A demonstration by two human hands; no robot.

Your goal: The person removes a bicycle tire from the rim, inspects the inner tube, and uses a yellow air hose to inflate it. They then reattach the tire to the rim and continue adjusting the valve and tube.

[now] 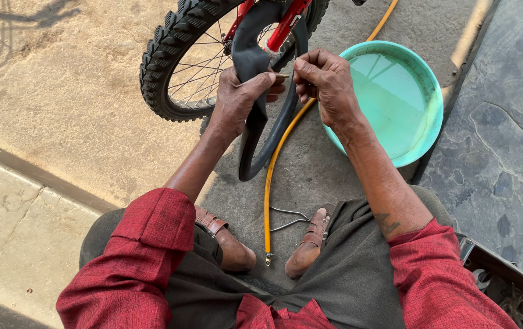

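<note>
Overhead view: a seated person in red sleeves and grey trousers, both hands raised at upper centre of the frame.
Left hand (240, 97): closed around a black inner tube (255, 122), thumb pressed across the rubber, fingers wrapped behind it.
Right hand (325, 79): fingers curled tight and pinched at a small brass-coloured valve stem (281, 77) where the tube meets the hand; nothing else in it.
Inner tube: hangs as a slack loop from the hands down toward frame centre, its upper part running up by the bicycle wheel (179, 61) and red frame (286, 24) at top centre.
Handling: I judge the tube light, soft and floppy, fairly grippy when dry; it folds where pinched, so the firm valve stem and the rubber just beside it give the surest hold.
Yellow hose (270, 176): runs from the top edge, behind the tube, down to a metal end between the sandalled feet (307, 244).
Basin (395, 97): round, turquoise, holding water, right of the hands.
Wire piece (289, 218): bent metal on the ground near the right foot.
Ground: concrete at left, dark stone slab at right.
Packages, labels, signs: none visible anywhere in the frame.
</note>
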